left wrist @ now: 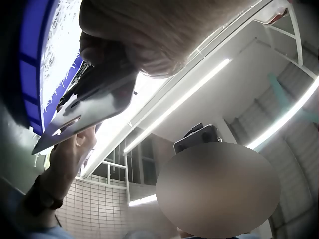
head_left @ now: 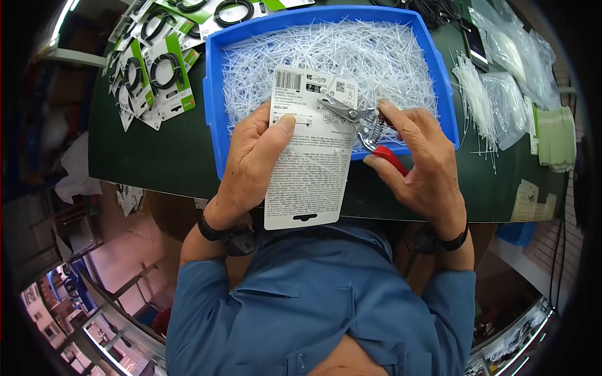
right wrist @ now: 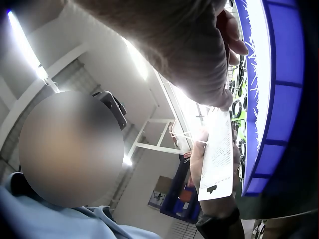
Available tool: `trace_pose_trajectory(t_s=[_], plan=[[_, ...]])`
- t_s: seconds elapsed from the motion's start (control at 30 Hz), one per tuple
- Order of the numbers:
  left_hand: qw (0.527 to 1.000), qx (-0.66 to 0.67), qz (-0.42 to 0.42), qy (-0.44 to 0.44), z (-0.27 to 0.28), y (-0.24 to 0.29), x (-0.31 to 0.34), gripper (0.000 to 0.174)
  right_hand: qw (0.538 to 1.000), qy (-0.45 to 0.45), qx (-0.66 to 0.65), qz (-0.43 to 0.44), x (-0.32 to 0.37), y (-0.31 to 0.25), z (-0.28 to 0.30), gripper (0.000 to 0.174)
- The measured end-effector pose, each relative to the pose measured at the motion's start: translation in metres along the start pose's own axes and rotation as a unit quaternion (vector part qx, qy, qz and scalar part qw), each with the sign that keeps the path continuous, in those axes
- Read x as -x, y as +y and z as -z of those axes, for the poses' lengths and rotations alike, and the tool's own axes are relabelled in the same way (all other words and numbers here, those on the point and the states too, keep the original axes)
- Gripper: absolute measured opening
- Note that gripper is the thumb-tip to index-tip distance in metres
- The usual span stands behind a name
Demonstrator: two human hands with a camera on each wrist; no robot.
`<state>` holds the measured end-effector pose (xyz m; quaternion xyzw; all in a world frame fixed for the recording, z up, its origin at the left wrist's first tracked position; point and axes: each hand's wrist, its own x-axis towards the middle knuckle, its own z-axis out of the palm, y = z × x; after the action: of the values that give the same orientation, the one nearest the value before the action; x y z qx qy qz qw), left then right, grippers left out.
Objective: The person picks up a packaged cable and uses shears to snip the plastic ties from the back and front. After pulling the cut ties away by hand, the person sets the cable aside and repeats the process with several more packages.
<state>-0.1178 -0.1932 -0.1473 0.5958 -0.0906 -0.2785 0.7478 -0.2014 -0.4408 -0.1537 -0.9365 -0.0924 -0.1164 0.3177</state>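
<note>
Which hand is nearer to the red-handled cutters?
Right. The right hand grips the cutters; the left hand holds the printed card, left of them and not touching them.

Here our left hand (head_left: pixel 251 156) holds the card (head_left: pixel 306 178) over the desk's (head_left: pixel 373 200) near edge, our right hand (head_left: pixel 426 153) gripping red-handled cutters (head_left: pixel 369 133)!

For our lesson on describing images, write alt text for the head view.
A person's left hand holds a printed card while the right hand holds red-handled cutters at it. Beyond is a blue tray of thin white strips on a dark green table, with carded black cables at left.
</note>
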Motion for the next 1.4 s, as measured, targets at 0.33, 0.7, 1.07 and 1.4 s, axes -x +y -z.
trace_pose_trajectory(t_s=[0.33, 0.7, 1.07, 1.4], plan=[[0.999, -0.026, 0.016, -0.020, 0.004, -0.004, 0.002, 0.038, 0.998, 0.013, 0.042, 0.036, 0.006, 0.000, -0.008, 0.078], [0.999, -0.001, 0.043, -0.030, -0.006, -0.013, 0.005, 0.039, 0.999, 0.016, 0.030, 0.030, 0.025, 0.003, -0.013, 0.080], [0.997, 0.002, 0.060, -0.042, -0.006, -0.021, 0.003, 0.037, 0.999, 0.024, 0.023, 0.010, 0.040, 0.004, -0.023, 0.078], [0.998, 0.041, 0.033, 0.043, -0.006, -0.022, 0.000, 0.034, 0.999, 0.011, -0.030, -0.039, 0.062, 0.006, -0.018, 0.073]])
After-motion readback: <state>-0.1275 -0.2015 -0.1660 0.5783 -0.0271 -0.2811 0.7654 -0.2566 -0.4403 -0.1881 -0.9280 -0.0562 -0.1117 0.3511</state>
